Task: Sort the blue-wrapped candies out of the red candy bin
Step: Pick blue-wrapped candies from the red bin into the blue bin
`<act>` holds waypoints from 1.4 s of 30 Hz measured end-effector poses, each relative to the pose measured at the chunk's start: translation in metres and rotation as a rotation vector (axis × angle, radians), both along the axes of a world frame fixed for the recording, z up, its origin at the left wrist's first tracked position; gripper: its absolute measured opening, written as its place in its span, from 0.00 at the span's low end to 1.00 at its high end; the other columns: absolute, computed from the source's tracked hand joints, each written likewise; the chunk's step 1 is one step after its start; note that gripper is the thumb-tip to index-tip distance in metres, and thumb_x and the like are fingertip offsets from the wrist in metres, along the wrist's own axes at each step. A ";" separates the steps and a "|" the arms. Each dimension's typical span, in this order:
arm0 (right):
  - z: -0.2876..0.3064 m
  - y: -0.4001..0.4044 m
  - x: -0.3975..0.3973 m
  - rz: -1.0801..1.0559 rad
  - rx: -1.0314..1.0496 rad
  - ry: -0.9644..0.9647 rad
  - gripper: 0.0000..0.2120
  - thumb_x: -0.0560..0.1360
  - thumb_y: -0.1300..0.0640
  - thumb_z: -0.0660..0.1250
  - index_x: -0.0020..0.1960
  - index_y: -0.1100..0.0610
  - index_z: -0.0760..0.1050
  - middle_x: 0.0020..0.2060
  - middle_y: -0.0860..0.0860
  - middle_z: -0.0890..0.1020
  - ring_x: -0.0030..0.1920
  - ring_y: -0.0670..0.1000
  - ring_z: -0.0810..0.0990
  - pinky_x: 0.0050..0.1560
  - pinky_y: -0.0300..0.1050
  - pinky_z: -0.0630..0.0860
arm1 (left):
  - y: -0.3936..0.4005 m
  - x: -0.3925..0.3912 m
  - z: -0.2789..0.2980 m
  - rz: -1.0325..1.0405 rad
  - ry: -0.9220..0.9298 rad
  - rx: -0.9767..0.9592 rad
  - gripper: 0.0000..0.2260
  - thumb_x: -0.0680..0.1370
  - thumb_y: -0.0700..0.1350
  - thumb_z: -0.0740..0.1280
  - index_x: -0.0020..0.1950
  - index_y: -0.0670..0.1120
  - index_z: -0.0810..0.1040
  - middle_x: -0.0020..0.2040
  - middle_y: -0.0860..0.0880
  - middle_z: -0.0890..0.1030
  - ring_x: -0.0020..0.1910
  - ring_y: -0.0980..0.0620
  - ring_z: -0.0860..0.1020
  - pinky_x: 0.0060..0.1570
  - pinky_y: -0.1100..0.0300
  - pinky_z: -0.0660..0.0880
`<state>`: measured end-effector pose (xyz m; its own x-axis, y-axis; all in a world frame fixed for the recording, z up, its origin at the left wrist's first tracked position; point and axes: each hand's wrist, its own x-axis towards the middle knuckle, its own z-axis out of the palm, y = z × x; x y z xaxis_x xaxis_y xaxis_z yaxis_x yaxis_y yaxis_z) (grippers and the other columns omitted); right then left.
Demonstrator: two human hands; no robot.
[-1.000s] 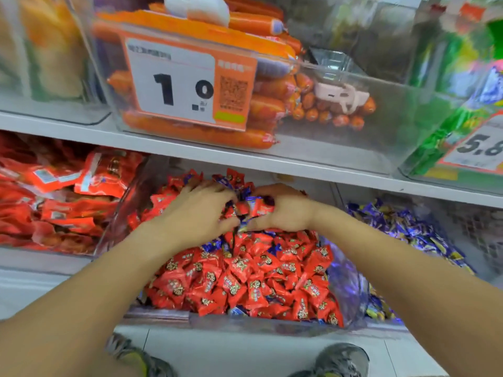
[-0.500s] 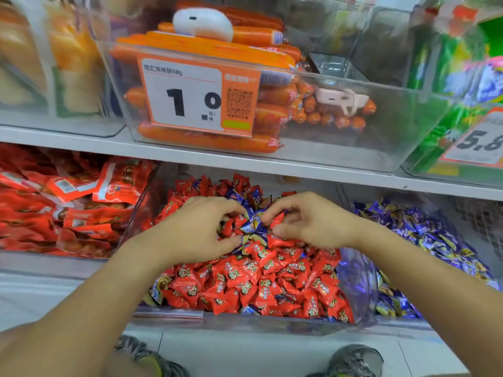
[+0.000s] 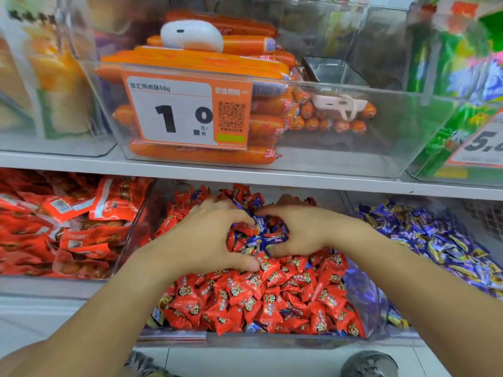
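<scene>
I see both hands down in the clear red candy bin (image 3: 362, 303) on the lower shelf, cupped toward each other around a small heap of blue-wrapped candies (image 3: 258, 235) at the middle of the pile. The left hand (image 3: 206, 235) has its fingers curled over the top of the heap and its thumb pressed in underneath, against the red candies (image 3: 245, 297). The right hand (image 3: 302, 229) mirrors it, forefinger arched over the blue wrappers and thumb tucked below, so together they are grasping the cluster between them.

Half a second ago the fingertips were only pinching at one or two blue pieces; now the hands have closed round a bigger bunch and sit lower in the pile. The view has also dropped and come closer.

More blue pieces lie scattered along the bin's front edge and back. Just to the right, a neighbouring bin holds purple-blue candies (image 3: 435, 240). To the left are red snack packets (image 3: 81, 221). Above, a clear tub of orange sausages (image 3: 266, 126) carries a price tag (image 3: 185, 112) reading 1.0
</scene>
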<state>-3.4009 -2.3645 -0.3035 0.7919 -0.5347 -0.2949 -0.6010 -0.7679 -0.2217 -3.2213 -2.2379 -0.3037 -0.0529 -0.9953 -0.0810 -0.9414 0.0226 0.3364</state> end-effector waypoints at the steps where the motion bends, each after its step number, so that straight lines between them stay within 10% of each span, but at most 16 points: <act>1: -0.002 -0.002 0.002 0.012 -0.004 0.034 0.41 0.69 0.40 0.73 0.77 0.41 0.58 0.73 0.47 0.70 0.69 0.51 0.72 0.67 0.46 0.70 | -0.002 -0.001 -0.001 -0.015 -0.058 0.033 0.34 0.65 0.71 0.70 0.69 0.64 0.70 0.64 0.57 0.70 0.65 0.52 0.64 0.67 0.53 0.63; 9: -0.007 -0.018 -0.003 0.013 -0.073 -0.108 0.18 0.72 0.51 0.75 0.61 0.47 0.80 0.58 0.47 0.80 0.53 0.46 0.77 0.53 0.38 0.70 | -0.012 0.006 -0.004 0.022 -0.033 -0.087 0.13 0.74 0.61 0.70 0.55 0.58 0.82 0.54 0.57 0.79 0.57 0.53 0.75 0.59 0.54 0.69; 18: -0.010 -0.019 0.005 -0.037 0.065 -0.089 0.26 0.75 0.53 0.70 0.70 0.50 0.66 0.52 0.48 0.77 0.50 0.51 0.76 0.47 0.43 0.73 | -0.014 -0.001 0.007 0.286 0.347 -0.226 0.02 0.71 0.45 0.70 0.42 0.52 0.79 0.33 0.52 0.81 0.32 0.52 0.79 0.39 0.53 0.78; 24: -0.020 -0.021 0.017 0.069 0.058 0.008 0.33 0.69 0.46 0.76 0.70 0.51 0.69 0.62 0.51 0.77 0.57 0.50 0.76 0.51 0.39 0.69 | -0.015 -0.013 -0.001 0.018 0.254 -0.058 0.20 0.78 0.37 0.59 0.67 0.56 0.71 0.45 0.56 0.75 0.32 0.59 0.73 0.34 0.70 0.66; 29: -0.017 -0.022 0.010 0.086 0.060 0.027 0.30 0.69 0.46 0.77 0.67 0.48 0.71 0.52 0.46 0.75 0.53 0.49 0.76 0.48 0.38 0.68 | -0.019 -0.020 -0.013 -0.057 0.034 0.018 0.16 0.79 0.54 0.65 0.65 0.54 0.75 0.52 0.53 0.70 0.53 0.54 0.73 0.53 0.64 0.67; 42: 0.005 -0.024 -0.022 -0.160 0.268 -0.361 0.03 0.76 0.47 0.70 0.49 0.41 0.78 0.43 0.39 0.83 0.39 0.36 0.80 0.47 0.43 0.74 | -0.024 -0.010 -0.006 0.144 0.265 -0.107 0.09 0.77 0.58 0.66 0.50 0.54 0.77 0.49 0.54 0.82 0.47 0.54 0.80 0.49 0.58 0.75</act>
